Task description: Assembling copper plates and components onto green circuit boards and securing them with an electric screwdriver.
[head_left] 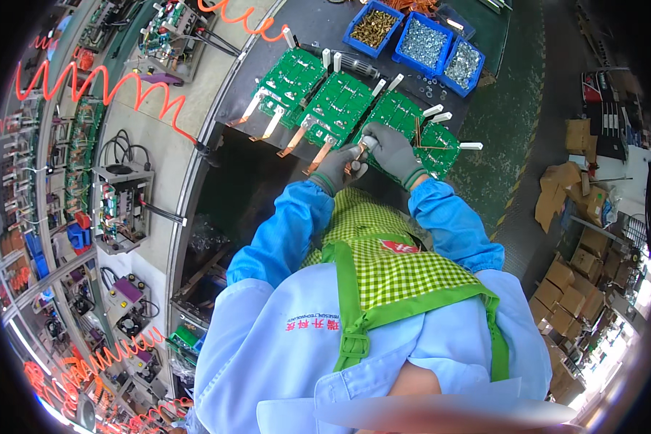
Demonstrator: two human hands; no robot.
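My hands, in grey gloves, meet in front of a row of several green circuit boards [338, 108] on the dark worktop. My left hand [334, 169] is closed around a small copper-coloured piece [361, 150], partly hidden by the fingers. My right hand [392, 150] is closed at the same spot, its fingers pinched over the top of that piece; a pale bit shows there that I cannot make out. Bent copper strips [294, 142] stick out from the boards' near edge, left of my hands. White-wrapped tabs [395, 81] rise from the boards' far edge.
Behind the boards stand blue bins of brass-coloured fasteners [373, 28], silver washers [424, 43] and other small silver hardware [462, 65]. Loose washers [432, 90] lie before them. An orange coiled hose [134, 85] hangs at left over a bench with opened electrical units [121, 206]. Cardboard boxes [563, 282] are stacked at right.
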